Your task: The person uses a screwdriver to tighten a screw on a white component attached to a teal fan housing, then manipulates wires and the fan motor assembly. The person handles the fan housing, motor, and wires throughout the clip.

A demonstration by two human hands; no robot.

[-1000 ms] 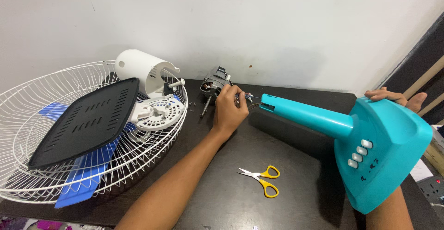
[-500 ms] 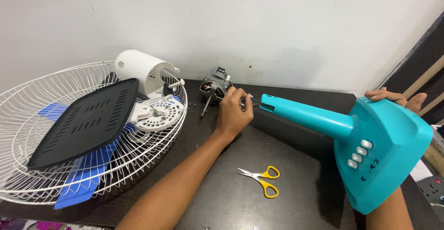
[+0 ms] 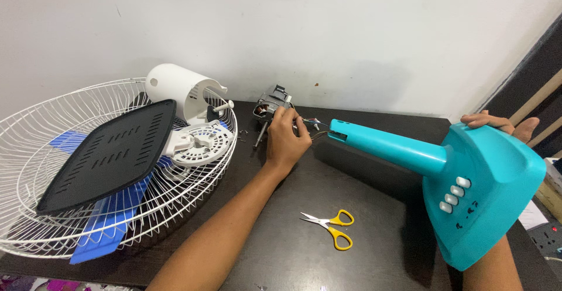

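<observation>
Fingers of my left hand [image 3: 285, 140] pinch the fan motor [image 3: 271, 105] at the worktop's [image 3: 374, 232] back edge; my right hand [image 3: 497, 123] grips the teal fan stand [image 3: 451, 171].

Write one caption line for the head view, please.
Left hand touches fan motor; right hand grips teal fan stand.

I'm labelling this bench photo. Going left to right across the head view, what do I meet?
Black plastic panel → white motor cover → left hand → yellow scissors → teal fan base
</observation>
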